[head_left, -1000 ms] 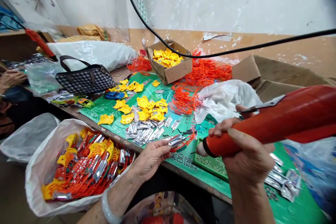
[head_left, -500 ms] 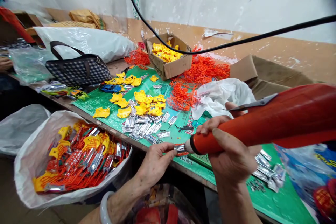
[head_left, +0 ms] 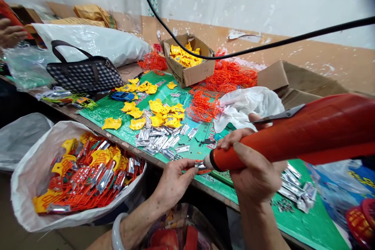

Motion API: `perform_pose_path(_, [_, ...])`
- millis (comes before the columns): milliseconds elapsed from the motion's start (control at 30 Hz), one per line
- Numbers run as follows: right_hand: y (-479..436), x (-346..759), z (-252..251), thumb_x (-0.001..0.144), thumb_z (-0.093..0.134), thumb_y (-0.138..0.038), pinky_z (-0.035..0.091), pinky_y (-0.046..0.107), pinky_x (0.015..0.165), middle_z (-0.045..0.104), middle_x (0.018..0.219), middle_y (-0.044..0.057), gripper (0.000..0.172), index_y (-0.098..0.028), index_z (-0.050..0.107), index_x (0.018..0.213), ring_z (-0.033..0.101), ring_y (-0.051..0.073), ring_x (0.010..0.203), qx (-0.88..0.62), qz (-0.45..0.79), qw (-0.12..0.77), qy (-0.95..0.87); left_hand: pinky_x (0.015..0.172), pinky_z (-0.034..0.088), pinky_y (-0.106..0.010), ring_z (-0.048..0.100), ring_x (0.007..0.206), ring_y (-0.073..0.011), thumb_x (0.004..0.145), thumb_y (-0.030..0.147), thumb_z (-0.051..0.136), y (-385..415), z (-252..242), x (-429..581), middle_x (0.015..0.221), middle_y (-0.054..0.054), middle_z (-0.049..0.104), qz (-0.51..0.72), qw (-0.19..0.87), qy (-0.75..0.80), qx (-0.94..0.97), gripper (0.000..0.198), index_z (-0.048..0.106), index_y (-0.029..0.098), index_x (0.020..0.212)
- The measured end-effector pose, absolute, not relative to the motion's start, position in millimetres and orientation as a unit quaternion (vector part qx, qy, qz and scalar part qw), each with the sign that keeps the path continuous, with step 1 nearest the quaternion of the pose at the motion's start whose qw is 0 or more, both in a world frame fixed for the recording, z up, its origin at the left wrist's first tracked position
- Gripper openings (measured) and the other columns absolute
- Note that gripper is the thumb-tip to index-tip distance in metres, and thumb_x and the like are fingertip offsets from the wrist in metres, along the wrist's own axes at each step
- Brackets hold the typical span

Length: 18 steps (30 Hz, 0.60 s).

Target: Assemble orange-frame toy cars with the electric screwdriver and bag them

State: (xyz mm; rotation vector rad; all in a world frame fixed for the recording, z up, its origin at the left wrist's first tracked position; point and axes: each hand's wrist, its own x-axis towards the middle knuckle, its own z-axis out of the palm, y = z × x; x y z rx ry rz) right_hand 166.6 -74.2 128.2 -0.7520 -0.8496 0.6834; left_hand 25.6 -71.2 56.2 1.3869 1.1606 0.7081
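Observation:
My right hand (head_left: 256,174) is wrapped round a thick red electric screwdriver (head_left: 310,129) with a metal lever along its top. The tool's pale nose points left and meets a small silver-and-orange plastic part (head_left: 200,166) at the table's front edge. Thumb and fingertips of my left hand (head_left: 172,181) pinch the left end of that part. The driver's tip is hidden inside the nose. Beyond my left hand lie loose silver plastic pieces (head_left: 159,140) and yellow plastic shells (head_left: 165,113). Small dark screws (head_left: 283,204) are heaped right of my right wrist.
Left of my arm stands a white sack (head_left: 23,191) of orange, yellow and silver parts. A cardboard box (head_left: 196,74) of yellow shells and orange frames (head_left: 231,78) sit at the back. A black cable (head_left: 263,48) crosses overhead. Another person's hand (head_left: 11,33) shows far left.
The view has shifted slightly. The other person's hand has come up at the far left. My hands keep the same hold, with the driver's nose still at the part.

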Motion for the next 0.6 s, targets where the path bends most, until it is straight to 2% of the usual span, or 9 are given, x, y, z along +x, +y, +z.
perform_pose_path(233, [-77.7,166.7,121.8,0.07,0.07,-0.017,0.053,0.035,0.064,0.06,0.069,-0.003,0.013,-0.02,0.058,0.075,0.057,0.014,0.06,-0.387,0.308,0.771,-0.401,0.072,0.043,-0.029,0.062,0.08,-0.0225,0.08,0.028,0.059,-72.9,51.9,27.0,0.084,-0.004,0.074,0.321,0.593,0.475,0.565,0.028,0.075,0.016,0.099])
perform_pose_path(367, [-79.2,164.5,122.2,0.069,0.071,-0.015,0.052,0.034,0.061,0.06,0.069,-0.004,0.024,-0.022,0.057,0.088,0.058,0.014,0.058,-0.381,0.307,0.777,-0.396,0.076,0.042,-0.029,0.062,0.082,-0.023,0.079,0.027,0.06,-72.1,54.5,27.1,0.085,-0.005,0.075,0.323,0.605,0.467,0.558,0.027,0.077,0.015,0.096])
perform_pose_path(600, [-80.1,163.4,123.0,0.068,0.072,-0.018,0.052,0.036,0.063,0.059,0.069,-0.005,0.03,-0.023,0.055,0.092,0.059,0.014,0.058,-0.395,0.309,0.768,-0.397,0.078,0.042,-0.029,0.062,0.084,-0.0225,0.079,0.026,0.06,-72.1,52.9,27.1,0.085,-0.004,0.075,0.338,0.628,0.451,0.537,0.026,0.077,0.015,0.095])
